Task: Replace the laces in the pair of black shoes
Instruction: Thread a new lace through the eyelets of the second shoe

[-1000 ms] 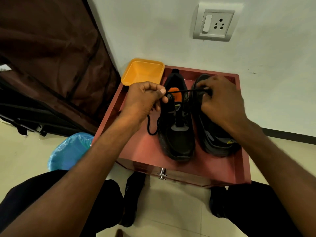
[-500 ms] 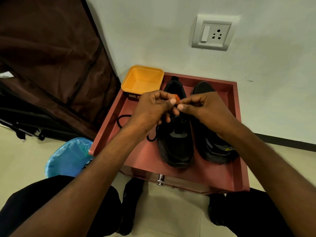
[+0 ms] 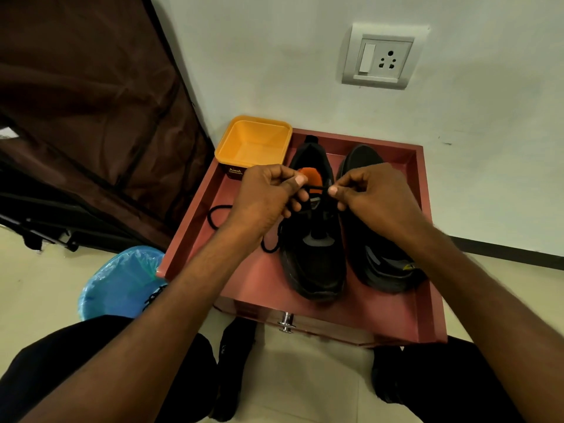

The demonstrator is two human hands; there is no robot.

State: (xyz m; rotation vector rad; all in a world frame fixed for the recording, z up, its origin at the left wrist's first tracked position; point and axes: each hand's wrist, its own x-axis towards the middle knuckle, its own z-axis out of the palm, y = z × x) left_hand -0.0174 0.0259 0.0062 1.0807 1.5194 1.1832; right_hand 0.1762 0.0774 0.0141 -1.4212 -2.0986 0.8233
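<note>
Right now the left hand (image 3: 268,193) and right hand (image 3: 370,193) are each pinching the black lace (image 3: 316,188), stretching it between them over the left black shoe (image 3: 312,239) on the red tray (image 3: 427,239), beside the right black shoe (image 3: 375,257). Judging by this, lacing is underway at the upper eyelets; next, the tip needs guiding through an eyelet. Slack is trailing left, near the yellow tub (image 3: 253,141).

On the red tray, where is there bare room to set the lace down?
Bare patches on the red tray: the front strip between the shoe toes and the front wall, and the left part below the yellow tub, though loose lace loops there. Crowded: the middle, where the left shoe, right shoe and both hands sit.
</note>
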